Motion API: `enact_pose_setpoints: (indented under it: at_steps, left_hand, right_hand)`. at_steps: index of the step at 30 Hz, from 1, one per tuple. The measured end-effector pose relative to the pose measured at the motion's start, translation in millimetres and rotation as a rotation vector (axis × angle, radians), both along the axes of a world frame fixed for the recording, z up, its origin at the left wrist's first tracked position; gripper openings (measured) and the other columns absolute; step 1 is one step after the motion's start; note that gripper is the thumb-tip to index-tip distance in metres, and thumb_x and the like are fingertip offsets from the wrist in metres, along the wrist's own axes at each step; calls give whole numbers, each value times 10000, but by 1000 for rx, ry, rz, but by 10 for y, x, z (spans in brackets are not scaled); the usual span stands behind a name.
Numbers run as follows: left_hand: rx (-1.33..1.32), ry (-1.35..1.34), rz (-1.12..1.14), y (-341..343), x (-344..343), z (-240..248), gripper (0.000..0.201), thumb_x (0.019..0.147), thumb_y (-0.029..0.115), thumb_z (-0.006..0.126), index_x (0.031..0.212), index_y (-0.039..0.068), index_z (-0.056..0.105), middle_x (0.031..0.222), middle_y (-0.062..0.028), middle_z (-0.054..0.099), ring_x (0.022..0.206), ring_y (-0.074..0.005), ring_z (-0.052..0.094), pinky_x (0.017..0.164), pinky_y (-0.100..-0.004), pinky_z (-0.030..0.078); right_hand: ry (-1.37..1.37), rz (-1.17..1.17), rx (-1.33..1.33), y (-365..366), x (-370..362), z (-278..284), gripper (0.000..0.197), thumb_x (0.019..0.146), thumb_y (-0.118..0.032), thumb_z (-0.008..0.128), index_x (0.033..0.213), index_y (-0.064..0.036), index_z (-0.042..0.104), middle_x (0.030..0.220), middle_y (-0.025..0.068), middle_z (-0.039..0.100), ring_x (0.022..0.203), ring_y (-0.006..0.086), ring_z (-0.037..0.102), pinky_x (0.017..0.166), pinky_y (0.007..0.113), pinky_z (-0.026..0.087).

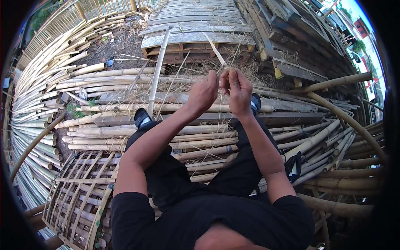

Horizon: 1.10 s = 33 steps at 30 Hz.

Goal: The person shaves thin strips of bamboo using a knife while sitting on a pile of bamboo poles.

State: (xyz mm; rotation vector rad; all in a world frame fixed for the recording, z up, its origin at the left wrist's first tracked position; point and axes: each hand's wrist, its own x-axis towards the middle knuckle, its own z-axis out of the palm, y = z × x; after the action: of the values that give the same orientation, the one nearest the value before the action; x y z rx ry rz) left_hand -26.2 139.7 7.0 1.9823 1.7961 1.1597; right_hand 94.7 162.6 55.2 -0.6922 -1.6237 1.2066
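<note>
My two hands are close together in front of me, above the bamboo poles. The fingers of my right hand (238, 89) are wrapped around a knife. Its long, pale, tapering blade (215, 49) points away from me, up over the edge of the wooden pallet. Beside it, my left hand (203, 95) is closed with its fingers curled in. Whatever it pinches is too small or hidden to name. A long split bamboo strip (158, 68) lies to the left of my hands, its near end by my left shoe (142, 117).
Slatted pallets (196, 27) lie ahead, with stacked timber pallets (287, 46) to the right. Bamboo poles (100, 77) cover the ground, with thin shavings (246, 68) among them. A woven bamboo lattice (79, 191) is at lower left. Thick poles (348, 114) jut in at right.
</note>
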Motion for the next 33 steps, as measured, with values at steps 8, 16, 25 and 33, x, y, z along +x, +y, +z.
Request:
enact_pose_setpoints:
  at_steps: [8, 16, 25, 33]
  left_hand:
    - [-113, 1, 96, 127, -132, -213, 154, 932, 151, 437, 921, 14, 366, 725, -258, 582, 643, -440, 584, 526, -527, 448]
    - [-157, 15, 86, 201, -237, -44, 229, 952, 230, 405, 915, 4, 396, 626, -244, 568, 595, -439, 573, 527, -530, 430]
    - [-76, 210, 22, 209, -427, 198, 264, 943, 283, 449, 864, 31, 451, 586, -194, 573, 550, -403, 576, 482, -501, 439]
    - [-2, 222, -32, 108, -321, 326, 162, 899, 182, 450, 866, 24, 458, 601, -209, 585, 561, -403, 597, 500, -499, 462]
  right_hand:
    - [34, 16, -30, -42, -73, 32, 292, 1002, -212, 414, 846, -12, 560, 647, -3, 513, 544, 45, 430, 498, 203, 363]
    - [-53, 56, -11, -38, -22, 32, 299, 1007, -246, 395, 879, -19, 542, 670, 5, 523, 546, 45, 443, 494, 190, 358]
    - [-81, 59, 3, -84, -63, 15, 302, 997, -229, 422, 836, -10, 554, 615, 10, 513, 527, 59, 459, 482, 214, 368]
    - [-25, 20, 2, -43, -42, 10, 304, 995, -221, 428, 821, -3, 551, 600, 11, 499, 525, 58, 449, 482, 220, 370]
